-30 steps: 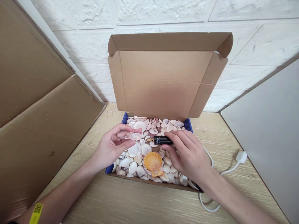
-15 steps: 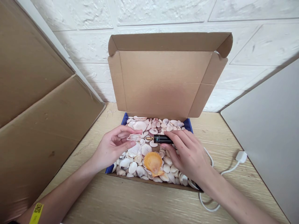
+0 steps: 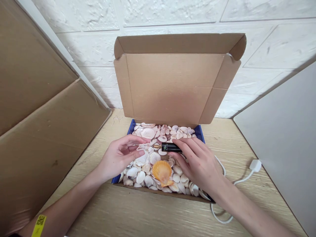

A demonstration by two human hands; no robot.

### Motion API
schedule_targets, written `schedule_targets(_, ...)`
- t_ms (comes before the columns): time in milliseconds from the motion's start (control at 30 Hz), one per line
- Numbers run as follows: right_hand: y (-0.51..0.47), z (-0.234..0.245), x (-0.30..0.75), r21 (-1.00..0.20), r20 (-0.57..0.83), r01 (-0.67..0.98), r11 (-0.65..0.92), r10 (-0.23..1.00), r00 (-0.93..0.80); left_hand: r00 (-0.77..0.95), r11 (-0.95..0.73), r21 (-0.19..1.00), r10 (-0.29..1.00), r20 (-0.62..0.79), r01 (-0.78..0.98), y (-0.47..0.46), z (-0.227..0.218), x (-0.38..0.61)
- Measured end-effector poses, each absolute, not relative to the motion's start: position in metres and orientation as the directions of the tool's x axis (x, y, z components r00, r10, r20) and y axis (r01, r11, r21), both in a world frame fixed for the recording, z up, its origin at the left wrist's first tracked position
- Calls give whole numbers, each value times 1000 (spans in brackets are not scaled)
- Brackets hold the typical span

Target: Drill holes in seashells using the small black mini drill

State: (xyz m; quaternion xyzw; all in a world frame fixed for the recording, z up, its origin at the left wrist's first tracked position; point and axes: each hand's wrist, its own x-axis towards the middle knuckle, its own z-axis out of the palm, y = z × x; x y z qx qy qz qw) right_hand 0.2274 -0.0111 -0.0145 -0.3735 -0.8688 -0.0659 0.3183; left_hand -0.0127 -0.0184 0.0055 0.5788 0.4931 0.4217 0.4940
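Between the thumb and fingers of my left hand [image 3: 120,155] is a pale pinkish seashell [image 3: 143,146], held nearly edge-on. My right hand [image 3: 195,158] grips a small black electric hand drill [image 3: 170,147] with a brass chuck. Its thin bit points left and meets the shell's right side; whether it has gone in I cannot tell. Both hands hover over an open cardboard box [image 3: 172,89] with blue side walls, filled with white and pinkish shells. An orange scallop shell [image 3: 162,171] lies on top of them, just below the drill.
A white cable with a plug [image 3: 255,165] lies on the wooden tabletop [image 3: 111,210] at the right. A large cardboard panel [image 3: 49,98] stands on the left, a grey-white panel [image 3: 283,131] on the right. White brick-patterned wall [image 3: 170,13] rises behind the box lid.
The held shell has tilted and shifted slightly to the right. The drill has moved a few pixels left, closer to the shell.
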Motion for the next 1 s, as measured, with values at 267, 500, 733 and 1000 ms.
schedule_targets(267, -12, -14, 228, -92, 669, 661, 745, 538, -513, 158, -20, 979, 987, -13, 202, -20, 5, -11)
schedule_targets(500, -12, -13, 230, -65, 697, 662, 747, 509, -505, 179, -22, 958, 983, -31, 285, -21, 3, -13)
schedule_targets(733, -13, -11, 228, -31, 724, 667, 744, 477, -498, 225, -29, 972, 974, -26, 235, -20, 1, -12)
schedule_targets(1000, -13, -12, 228, -39, 724, 677, 735, 488, -488, 253, -26, 969, 967, -39, 246, -22, 0, -15)
